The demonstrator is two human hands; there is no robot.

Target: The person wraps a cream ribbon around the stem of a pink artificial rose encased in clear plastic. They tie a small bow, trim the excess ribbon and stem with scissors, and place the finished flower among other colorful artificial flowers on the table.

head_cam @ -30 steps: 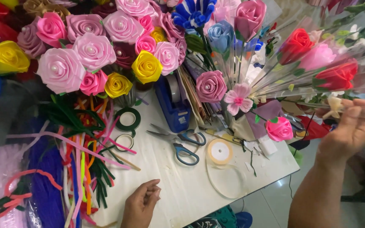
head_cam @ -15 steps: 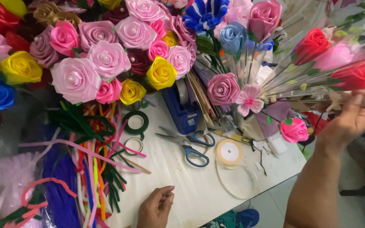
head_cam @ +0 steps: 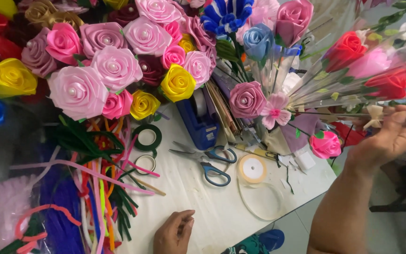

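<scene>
Since a second ago the right hand (head_cam: 391,134) has stayed raised, fingers curled around the wrapped flower stems (head_cam: 334,101); left hand (head_cam: 175,233) rests loosely curled on the table (head_cam: 222,211) near one pair of scissors (head_cam: 207,162) and two tape rolls (head_cam: 147,137)

Blue-handled scissors (head_cam: 210,164), yellow rose (head_cam: 178,83)

Scissors (head_cam: 210,162) on table (head_cam: 203,207), between tape rings (head_cam: 146,148) left, ribbon spool (head_cam: 253,169) right.

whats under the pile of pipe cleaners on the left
The white table shows between the strands of the pipe cleaners at the pile's right edge. Farther left the heap covers it, so anything beneath is hidden.
</scene>
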